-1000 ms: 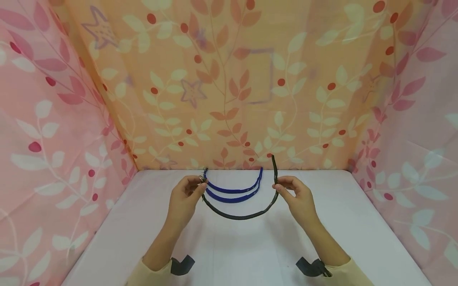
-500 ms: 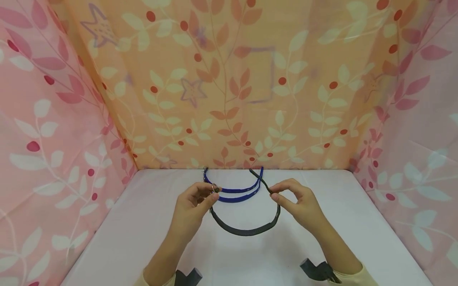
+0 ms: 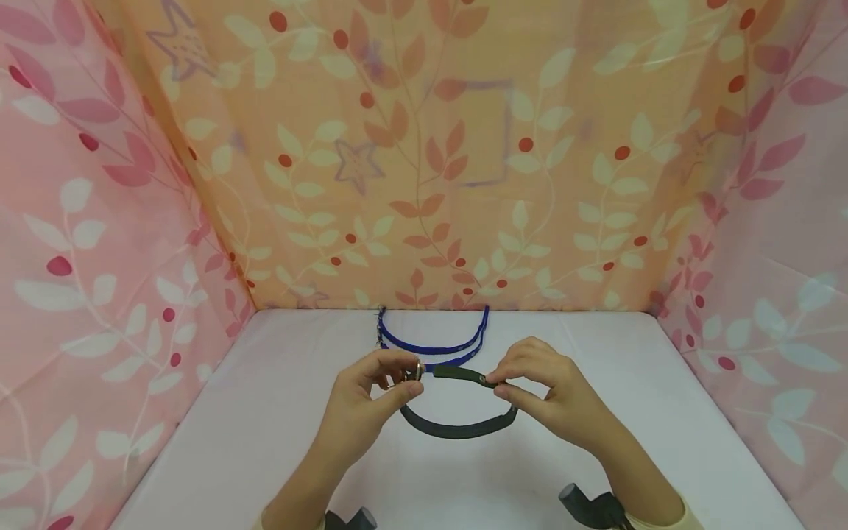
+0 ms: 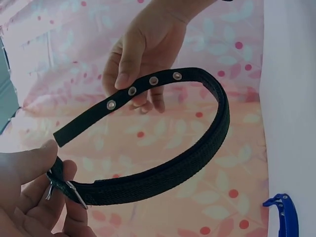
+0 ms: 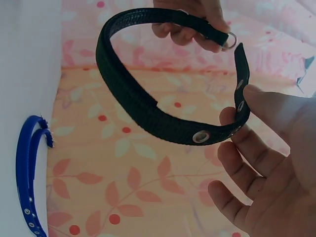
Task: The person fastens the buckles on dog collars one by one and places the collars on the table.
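A dark green-black pet collar (image 3: 457, 431) is bent into a loop between both hands over the table. My left hand (image 3: 367, 401) pinches its buckle end. The metal buckle (image 4: 77, 194) and a ring (image 5: 232, 40) show beside those fingers. My right hand (image 3: 556, 394) pinches the strap between thumb and fingers along its row of metal eyelets (image 4: 132, 91). From there the strap's free tip (image 4: 60, 139) points toward the left thumb, close to the buckle end. Beyond the hands, two blue collars (image 3: 430, 350) lie curved on the table, partly covered by the left fingers.
The table (image 3: 232, 442) has a white cover. Patterned cloth hangs as an orange back wall (image 3: 424, 147), with pink cloth (image 3: 99, 309) at the left and more pink cloth (image 3: 762, 294) at the right. Dark wrist mounts (image 3: 592, 506) sit at the sleeves.
Both hands have drawn closer together, bending the wide, open collar into a loop. Its free tip has swung from pointing up on the right to pointing left, toward the buckle.
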The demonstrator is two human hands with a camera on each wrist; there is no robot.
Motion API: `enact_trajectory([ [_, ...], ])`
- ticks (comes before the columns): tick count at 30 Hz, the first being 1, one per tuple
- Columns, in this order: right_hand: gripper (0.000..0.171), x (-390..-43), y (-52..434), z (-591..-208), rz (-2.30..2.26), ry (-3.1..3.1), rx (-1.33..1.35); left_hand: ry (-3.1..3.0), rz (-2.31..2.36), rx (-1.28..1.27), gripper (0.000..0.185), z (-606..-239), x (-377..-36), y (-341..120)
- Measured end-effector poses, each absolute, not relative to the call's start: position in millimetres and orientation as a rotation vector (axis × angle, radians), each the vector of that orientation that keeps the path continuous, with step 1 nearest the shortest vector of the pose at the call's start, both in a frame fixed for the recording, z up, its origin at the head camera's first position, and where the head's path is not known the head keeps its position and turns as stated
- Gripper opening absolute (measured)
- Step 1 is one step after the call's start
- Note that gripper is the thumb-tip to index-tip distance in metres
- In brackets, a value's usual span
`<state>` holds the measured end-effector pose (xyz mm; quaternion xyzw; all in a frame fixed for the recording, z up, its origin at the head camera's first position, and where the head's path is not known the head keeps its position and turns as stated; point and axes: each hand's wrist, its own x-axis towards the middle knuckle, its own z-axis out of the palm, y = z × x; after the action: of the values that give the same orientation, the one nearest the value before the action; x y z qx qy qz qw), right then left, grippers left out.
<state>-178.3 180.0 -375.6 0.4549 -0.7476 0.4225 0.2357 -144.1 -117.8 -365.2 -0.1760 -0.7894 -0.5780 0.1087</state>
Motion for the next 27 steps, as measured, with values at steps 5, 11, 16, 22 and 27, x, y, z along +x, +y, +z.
enact_trajectory([
  [5,0.043,-175,179,-373,1.106,-2.043,1.249,-2.326,-1.659,-0.612,0.025,-367,-140,-113],
  [11,0.043,-172,177,-372,1.081,-2.044,1.254,-2.315,-1.643,-0.615,0.027,-367,-137,-111],
  [16,0.040,-170,173,-374,1.057,-2.039,1.257,-2.373,-1.649,-0.600,0.027,-367,-137,-109],
  [22,0.036,-169,168,-376,1.028,-2.043,1.252,-2.432,-1.667,-0.573,0.026,-370,-137,-105],
  [27,0.036,-168,165,-377,1.013,-2.054,1.234,-2.468,-1.676,-0.569,0.026,-372,-139,-102],
])
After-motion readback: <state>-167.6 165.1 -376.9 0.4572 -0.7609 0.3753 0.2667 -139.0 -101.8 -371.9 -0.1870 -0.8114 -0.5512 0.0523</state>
